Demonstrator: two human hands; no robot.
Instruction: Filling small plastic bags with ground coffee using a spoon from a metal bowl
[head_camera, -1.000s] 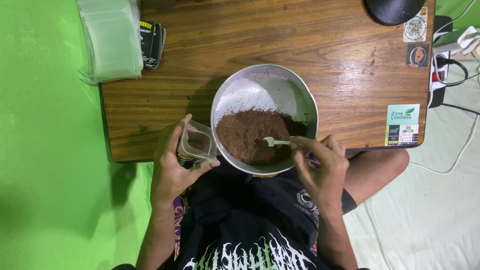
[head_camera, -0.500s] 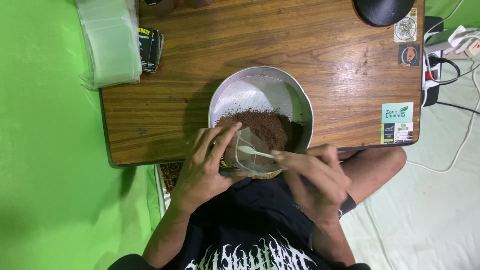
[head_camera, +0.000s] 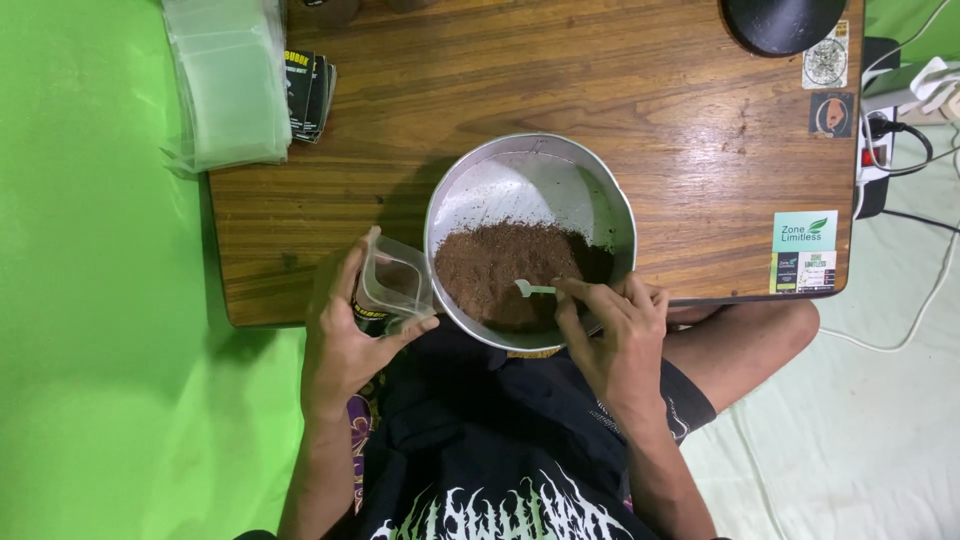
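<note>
The left hand (head_camera: 345, 335) grips a small clear container (head_camera: 395, 285) just left of the metal bowl (head_camera: 530, 165) on the desk (head_camera: 600, 80). The right hand (head_camera: 615, 335) pinches a small white scoop (head_camera: 533, 289), its handle lying left-right, tip over the brown powder (head_camera: 495, 265), pointing toward the container.

Left hand (head_camera: 350, 335) at worktop's near edge, fingers (head_camera: 372, 243) curled in a wrapping grip, thumb up. Right hand (head_camera: 615, 330) beside it, fingers (head_camera: 566, 290) pinched together, forearm angled back towards torso.

Left hand (head_camera: 345, 335) holds a clear pouch (head_camera: 393, 285); right hand (head_camera: 615, 335) dips a spoon (head_camera: 533, 290) into brown powder (head_camera: 500, 270).
</note>
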